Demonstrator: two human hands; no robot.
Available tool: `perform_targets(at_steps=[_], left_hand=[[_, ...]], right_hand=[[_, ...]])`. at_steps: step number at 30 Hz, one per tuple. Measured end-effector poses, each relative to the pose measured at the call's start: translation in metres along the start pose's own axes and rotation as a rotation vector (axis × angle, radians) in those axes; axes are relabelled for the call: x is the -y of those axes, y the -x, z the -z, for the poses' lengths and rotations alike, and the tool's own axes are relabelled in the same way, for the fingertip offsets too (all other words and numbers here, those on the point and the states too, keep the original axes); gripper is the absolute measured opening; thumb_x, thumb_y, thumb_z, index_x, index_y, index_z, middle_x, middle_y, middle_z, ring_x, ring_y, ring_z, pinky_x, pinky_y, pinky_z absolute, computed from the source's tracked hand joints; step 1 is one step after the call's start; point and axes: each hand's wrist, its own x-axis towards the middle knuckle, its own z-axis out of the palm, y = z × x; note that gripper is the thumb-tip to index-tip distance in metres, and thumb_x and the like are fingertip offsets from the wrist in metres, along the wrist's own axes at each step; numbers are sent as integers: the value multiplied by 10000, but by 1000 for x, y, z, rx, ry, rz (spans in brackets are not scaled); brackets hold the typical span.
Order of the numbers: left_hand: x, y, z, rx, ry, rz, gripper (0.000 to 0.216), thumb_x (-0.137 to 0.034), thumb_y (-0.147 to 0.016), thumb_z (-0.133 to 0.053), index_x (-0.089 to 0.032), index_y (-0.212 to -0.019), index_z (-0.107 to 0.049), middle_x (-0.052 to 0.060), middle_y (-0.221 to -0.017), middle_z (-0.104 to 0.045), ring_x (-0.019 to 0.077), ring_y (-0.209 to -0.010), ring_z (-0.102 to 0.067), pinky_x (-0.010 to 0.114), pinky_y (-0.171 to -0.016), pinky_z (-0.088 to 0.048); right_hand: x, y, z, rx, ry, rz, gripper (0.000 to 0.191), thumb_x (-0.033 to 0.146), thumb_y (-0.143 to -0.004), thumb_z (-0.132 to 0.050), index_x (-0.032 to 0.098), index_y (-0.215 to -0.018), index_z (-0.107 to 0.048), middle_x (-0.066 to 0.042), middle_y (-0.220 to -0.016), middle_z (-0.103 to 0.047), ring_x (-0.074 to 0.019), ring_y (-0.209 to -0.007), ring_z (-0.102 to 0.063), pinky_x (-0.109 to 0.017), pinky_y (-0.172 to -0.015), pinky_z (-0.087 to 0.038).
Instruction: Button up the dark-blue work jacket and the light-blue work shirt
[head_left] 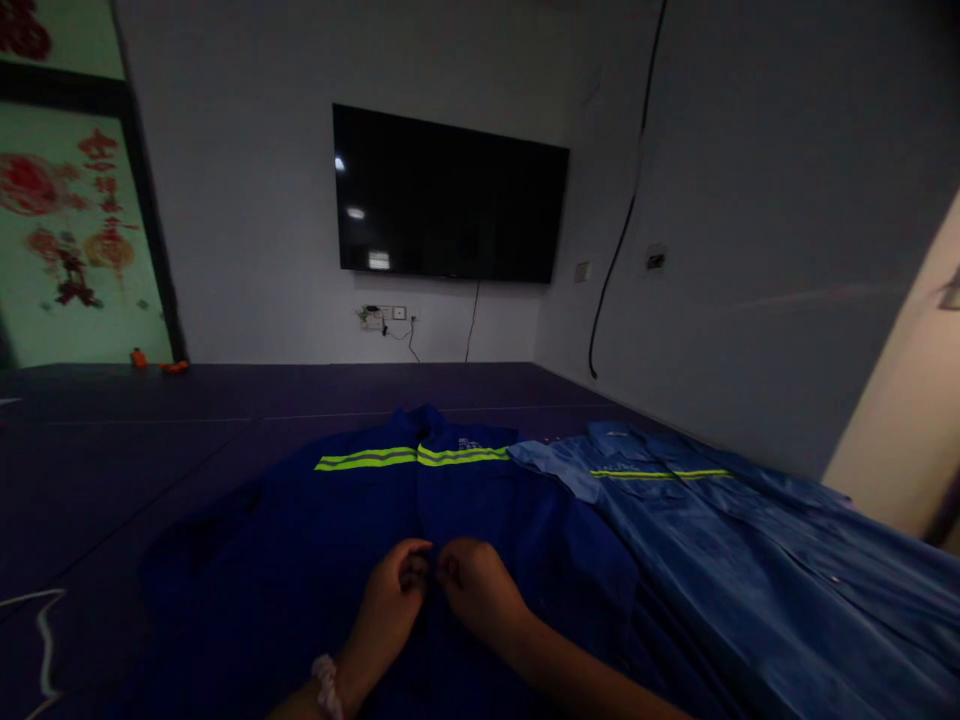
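Observation:
A dark blue work jacket (480,500) lies spread out, front up, with yellow-green reflective strips across its chest. Over its front opening, below the chest strip, my left hand (394,585) has its fingers curled in a pinch. Just to the right, my right hand (476,580) is also closed, its fingertips close to those of the left. Both hands are at the jacket's front edge; what sits between the fingertips is too dark and small to make out. A scrunchie (326,685) is around my left wrist.
A lighter blue work jacket (675,510) with a thin yellow strip lies to the right, touching the dark one. The purple surface (225,395) reaches the wall, below a television (450,195). A white cord (46,640) lies at left; small orange objects (174,367) sit far left.

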Motion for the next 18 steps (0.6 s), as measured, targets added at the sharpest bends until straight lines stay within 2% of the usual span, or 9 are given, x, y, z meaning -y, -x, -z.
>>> perform_targets(at_steps=[2, 8, 14, 18], left_hand=[[6, 2, 0, 17, 41, -8, 399, -78, -677, -445, -156, -1044, -582, 51, -881, -661, 140, -807, -624, 229, -706, -481], [13, 4, 2, 102, 24, -31, 474, -13, -614, -447, -159, -1044, -583, 65, -934, -648, 141, -827, -620, 239, -752, -480], [12, 11, 1, 117, -161, -72, 499, -19, -614, -471, -183, -1069, -594, 70, -1033, -644, 173, -961, -592, 270, -868, -444], [13, 12, 0, 115, -227, -89, 478, -49, -630, -489, -194, -1071, -602, 67, -1057, -647, 188, -977, -592, 277, -868, -449]], right_hand=[[2, 5, 1, 30, 33, 6, 130, 252, -766, -525, 205, -736, -642, -13, -713, -665, -130, -634, -598, -201, -525, -339], [0, 11, 0, 70, 151, -64, 338, 484, -758, -510, 207, -607, -632, -23, -604, -660, -137, -542, -586, -228, -450, -230], [1, 12, 1, 79, 143, -39, 302, 478, -715, -534, 216, -594, -622, -11, -604, -660, -136, -551, -580, -228, -459, -233], [1, 13, 0, 66, 118, -34, 237, 390, -717, -513, 219, -590, -616, -3, -593, -658, -132, -540, -579, -225, -454, -238]])
